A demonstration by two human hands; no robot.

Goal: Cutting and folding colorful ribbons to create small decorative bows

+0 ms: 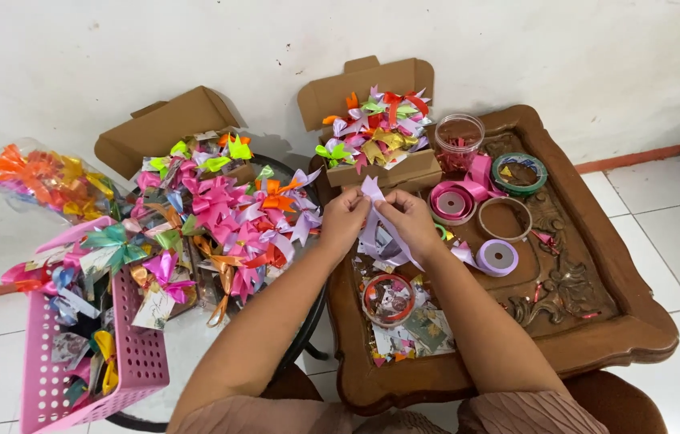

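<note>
A pink basket point(135, 362) sat left, cardboard boxes point(372, 128) brimmed with bows, tape rolls point(519, 174) dotted the carved table point(637, 321).

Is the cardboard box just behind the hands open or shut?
Open. The cardboard box has its lid flap standing up against the wall, and loose ribbon bows are piled inside above the rim.

- Even, soft daylight fills the scene, bright but not harsh.
- The plain white wall point(115, 48) is nearly washed out.
- Soft shadows fall behind the open brown cardboard boxes point(165, 122).
- Small glints sit on the glossy carved wooden table point(637, 321).
- Wide-angle bending curves the white floor tiles point(677, 225) near the edges.
- Focus is fairly sharp; fine detail looks slightly smeared.
</note>
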